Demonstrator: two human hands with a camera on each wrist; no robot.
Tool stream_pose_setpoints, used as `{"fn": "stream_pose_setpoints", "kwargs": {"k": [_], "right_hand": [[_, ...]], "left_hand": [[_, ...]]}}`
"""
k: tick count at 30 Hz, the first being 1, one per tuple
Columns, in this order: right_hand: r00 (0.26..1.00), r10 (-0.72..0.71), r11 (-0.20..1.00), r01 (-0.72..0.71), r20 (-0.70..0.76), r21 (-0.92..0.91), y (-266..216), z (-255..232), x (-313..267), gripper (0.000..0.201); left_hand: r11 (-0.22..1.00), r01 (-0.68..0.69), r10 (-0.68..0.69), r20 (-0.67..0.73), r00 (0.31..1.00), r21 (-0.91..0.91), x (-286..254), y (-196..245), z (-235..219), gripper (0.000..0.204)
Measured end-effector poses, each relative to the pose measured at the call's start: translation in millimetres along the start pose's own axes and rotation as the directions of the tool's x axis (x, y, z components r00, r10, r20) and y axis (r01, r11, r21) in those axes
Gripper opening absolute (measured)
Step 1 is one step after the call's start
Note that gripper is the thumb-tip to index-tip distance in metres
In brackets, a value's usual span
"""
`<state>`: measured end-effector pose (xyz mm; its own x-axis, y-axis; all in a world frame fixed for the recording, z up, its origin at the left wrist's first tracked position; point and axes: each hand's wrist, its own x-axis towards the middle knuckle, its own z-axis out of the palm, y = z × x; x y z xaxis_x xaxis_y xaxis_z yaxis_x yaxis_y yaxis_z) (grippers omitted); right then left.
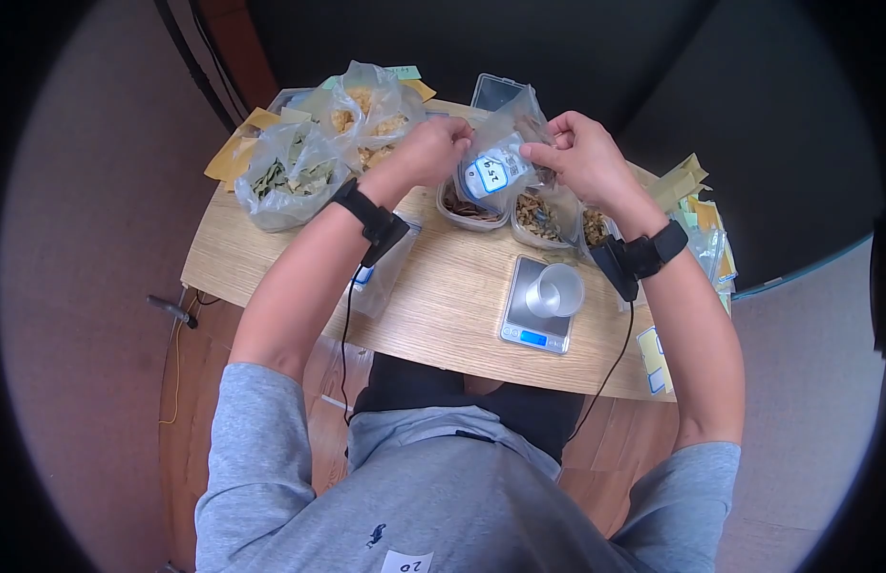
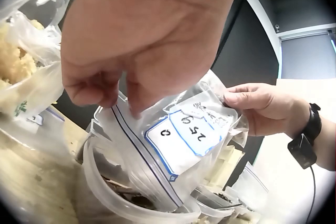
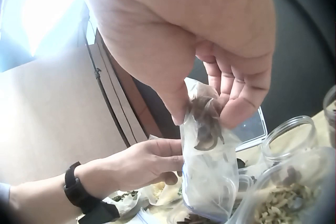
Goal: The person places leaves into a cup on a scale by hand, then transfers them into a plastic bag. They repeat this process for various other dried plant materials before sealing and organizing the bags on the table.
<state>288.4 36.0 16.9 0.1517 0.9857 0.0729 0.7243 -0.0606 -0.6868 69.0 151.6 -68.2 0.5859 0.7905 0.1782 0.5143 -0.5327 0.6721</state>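
Both hands hold a clear zip bag [image 1: 495, 167] with a blue-edged label reading 25 over a round plastic tub [image 1: 473, 222] of brown dried pieces. My left hand [image 1: 433, 151] pinches the bag near its zip edge, seen close up in the left wrist view. At the other end, my right hand [image 1: 588, 160] grips the bag between thumb and fingers. Brown material [image 3: 206, 121] shows through the plastic right by those fingers. The bag slants, its zip edge low over the tub rim [image 2: 97, 176] in the left wrist view.
Tubs of dried chips [image 1: 536, 218] stand beside the first tub. A scale [image 1: 515, 315] bearing an empty clear cup [image 1: 557, 289] sits nearer me. Bags of leaves [image 1: 290, 181] and yellowish pieces [image 1: 362, 100] lie left; another zip bag [image 1: 390, 277] lies near the front edge.
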Motion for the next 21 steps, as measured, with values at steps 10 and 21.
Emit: {"fn": "stream_pose_setpoints", "kwargs": {"k": [10,21], "right_hand": [[0.996,-0.013,0.987,-0.002,0.092,0.16,4,-5,-9,0.055],[0.983,0.095,0.993,-0.083,0.155,-0.082,4,-15,-23,0.019]], "left_hand": [[0.998,0.043,-0.048,-0.096,0.994,-0.056,-11,-2,6,0.021],[0.989,0.066,-0.08,-0.108,0.991,-0.131,-10,-15,14,0.018]]}}
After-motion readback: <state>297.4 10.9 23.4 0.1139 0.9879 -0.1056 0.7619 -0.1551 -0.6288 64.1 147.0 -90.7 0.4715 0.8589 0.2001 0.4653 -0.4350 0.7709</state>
